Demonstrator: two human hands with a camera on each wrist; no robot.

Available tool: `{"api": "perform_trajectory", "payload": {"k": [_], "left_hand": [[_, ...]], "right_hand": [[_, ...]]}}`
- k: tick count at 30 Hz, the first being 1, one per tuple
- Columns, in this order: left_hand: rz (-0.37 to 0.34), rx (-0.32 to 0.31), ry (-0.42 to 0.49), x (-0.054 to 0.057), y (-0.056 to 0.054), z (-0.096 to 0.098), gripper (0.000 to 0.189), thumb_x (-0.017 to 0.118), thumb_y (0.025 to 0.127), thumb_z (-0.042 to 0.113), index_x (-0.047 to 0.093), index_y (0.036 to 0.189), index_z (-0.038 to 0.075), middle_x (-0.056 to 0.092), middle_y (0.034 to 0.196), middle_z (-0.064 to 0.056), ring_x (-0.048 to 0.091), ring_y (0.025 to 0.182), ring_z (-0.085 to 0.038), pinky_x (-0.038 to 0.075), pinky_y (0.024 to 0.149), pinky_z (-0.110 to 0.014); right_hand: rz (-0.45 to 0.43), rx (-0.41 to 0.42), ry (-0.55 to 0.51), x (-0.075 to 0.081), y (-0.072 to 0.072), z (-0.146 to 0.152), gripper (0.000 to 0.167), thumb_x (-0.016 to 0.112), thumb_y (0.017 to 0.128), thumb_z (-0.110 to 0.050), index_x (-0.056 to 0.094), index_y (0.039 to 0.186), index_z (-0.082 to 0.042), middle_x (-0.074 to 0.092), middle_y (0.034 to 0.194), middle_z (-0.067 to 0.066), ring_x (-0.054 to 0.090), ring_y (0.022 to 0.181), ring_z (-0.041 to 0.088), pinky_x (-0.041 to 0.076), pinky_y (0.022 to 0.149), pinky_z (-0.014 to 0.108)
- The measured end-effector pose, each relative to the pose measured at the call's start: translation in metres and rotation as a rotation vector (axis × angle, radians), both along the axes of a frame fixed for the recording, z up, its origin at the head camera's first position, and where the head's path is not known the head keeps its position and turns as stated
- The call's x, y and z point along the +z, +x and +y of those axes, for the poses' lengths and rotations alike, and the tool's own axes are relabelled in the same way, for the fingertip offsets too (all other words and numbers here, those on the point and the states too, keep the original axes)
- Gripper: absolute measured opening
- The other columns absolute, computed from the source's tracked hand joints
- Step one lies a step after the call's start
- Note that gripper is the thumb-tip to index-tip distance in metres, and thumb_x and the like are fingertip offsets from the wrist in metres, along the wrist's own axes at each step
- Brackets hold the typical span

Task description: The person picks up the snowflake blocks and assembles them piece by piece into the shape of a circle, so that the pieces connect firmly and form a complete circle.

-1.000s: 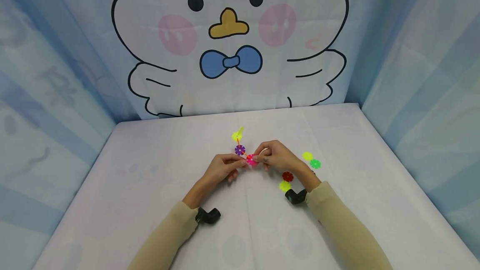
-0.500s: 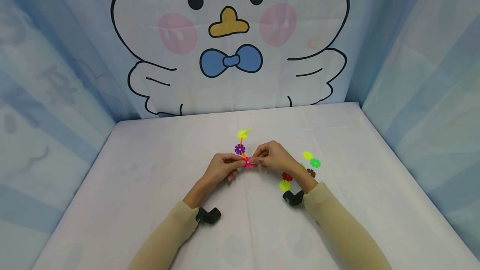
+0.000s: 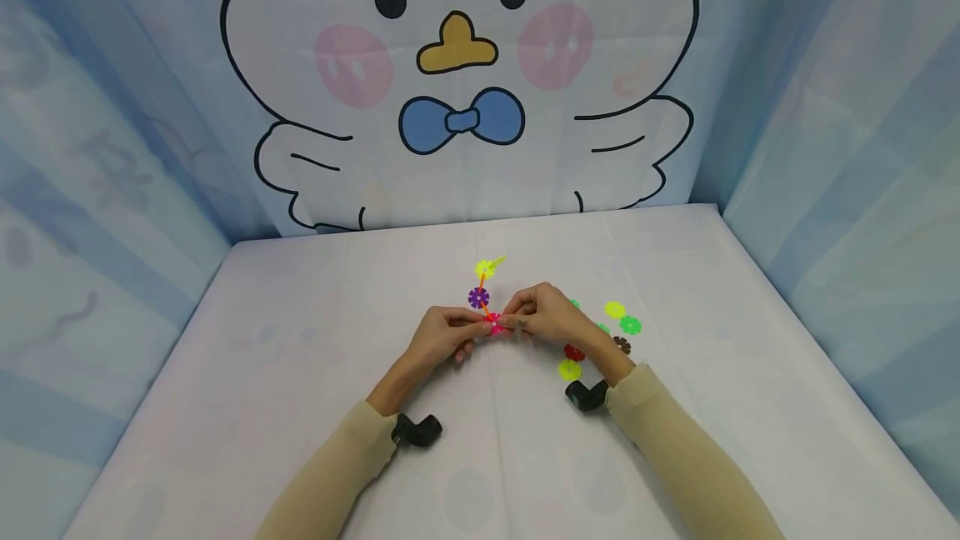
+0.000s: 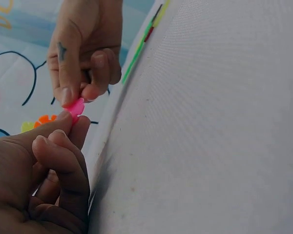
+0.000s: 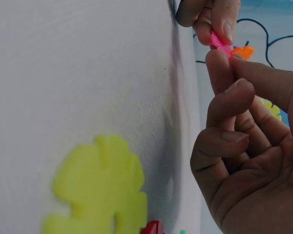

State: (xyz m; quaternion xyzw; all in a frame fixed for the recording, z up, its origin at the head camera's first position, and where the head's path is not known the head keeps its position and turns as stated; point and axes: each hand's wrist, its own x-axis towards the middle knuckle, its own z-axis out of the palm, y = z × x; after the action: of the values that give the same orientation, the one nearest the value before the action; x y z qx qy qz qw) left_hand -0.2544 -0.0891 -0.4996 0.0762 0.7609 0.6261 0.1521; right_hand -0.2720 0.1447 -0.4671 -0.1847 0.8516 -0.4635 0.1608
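A short chain of notched plastic snowflake discs hangs together between and beyond my two hands. Its near end is a pink disc point(image 4: 75, 108), which my left hand point(image 3: 446, 336) pinches between thumb and fingers on one side. From the opposite side my right hand point(image 3: 551, 315) pinches the same pink disc, fingertips covering much of it. An orange disc point(image 5: 243, 51), set edge-on, joins the pink one to a purple disc point(image 3: 479, 297). Further out, more orange leads to a yellow disc point(image 3: 485, 269) with another yellow piece slanting off it.
Loose discs lie on the white table point(image 3: 300, 407) around my right wrist: a red disc point(image 3: 574, 352), a yellow-green disc point(image 3: 570, 370), a brown disc point(image 3: 622, 346), a green disc point(image 3: 631, 325) and a yellow disc point(image 3: 615, 309). A cartoon-printed curtain point(image 3: 465, 182) hangs behind.
The pink disc and my right hand have shifted slightly left. The chain's yellow far end has swung right. Over the last half second, both hands have barely moved.
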Motion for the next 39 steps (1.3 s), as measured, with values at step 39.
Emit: {"api": "perform_trajectory", "payload": {"k": [39], "left_hand": [[-0.037,0.031,-0.006,0.002,0.0,-0.001,0.022,0.082,0.094,0.017,0.08,0.109,0.002,0.073,0.072,0.002,0.049,0.05,-0.008,0.043,0.048,-0.02]], "right_hand": [[0.122,-0.119,0.437,0.01,-0.016,0.087,0.033,0.084,0.092,-0.029,0.074,0.107,-0.001,0.07,0.09,0.007,0.059,0.081,0.018,0.05,0.076,0.029]]}}
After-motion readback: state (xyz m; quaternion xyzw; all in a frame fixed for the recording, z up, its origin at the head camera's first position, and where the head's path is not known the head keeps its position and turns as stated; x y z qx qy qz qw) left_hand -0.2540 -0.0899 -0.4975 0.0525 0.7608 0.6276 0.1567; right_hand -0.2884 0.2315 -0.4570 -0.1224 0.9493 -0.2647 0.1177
